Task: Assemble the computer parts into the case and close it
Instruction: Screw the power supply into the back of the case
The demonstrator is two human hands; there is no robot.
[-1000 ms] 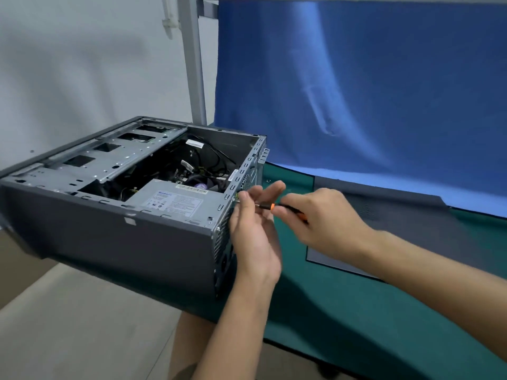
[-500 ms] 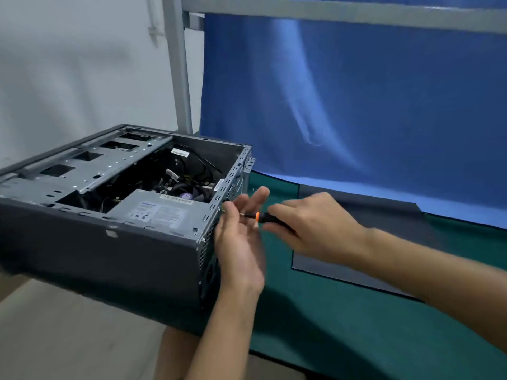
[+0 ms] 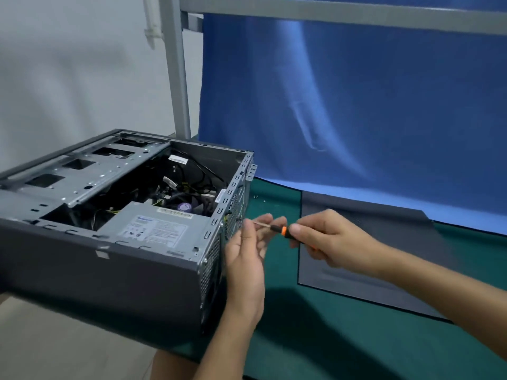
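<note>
The open grey computer case [image 3: 82,270] lies on its side at the left, overhanging the mat's edge. Inside it I see a silver power supply [image 3: 159,229], cables and a fan. My left hand [image 3: 247,264] is upright against the case's perforated rear panel, thumb and fingers pinching the tip end of a screwdriver [image 3: 282,231]. My right hand [image 3: 329,239] grips its black and orange handle, with the shaft pointing left at the rear panel. The tip itself is hidden behind my thumb.
The grey side panel [image 3: 370,223] lies flat on the green mat [image 3: 329,338] to the right of my hands. A few small screws [image 3: 256,197] lie on the mat behind the case. A blue cloth [image 3: 356,105] hangs behind, beside a grey metal post [image 3: 175,64].
My right hand has drawn slightly to the right, so more of the screwdriver shaft shows between my hands. My left hand stays at the rear panel. The view has shifted.
</note>
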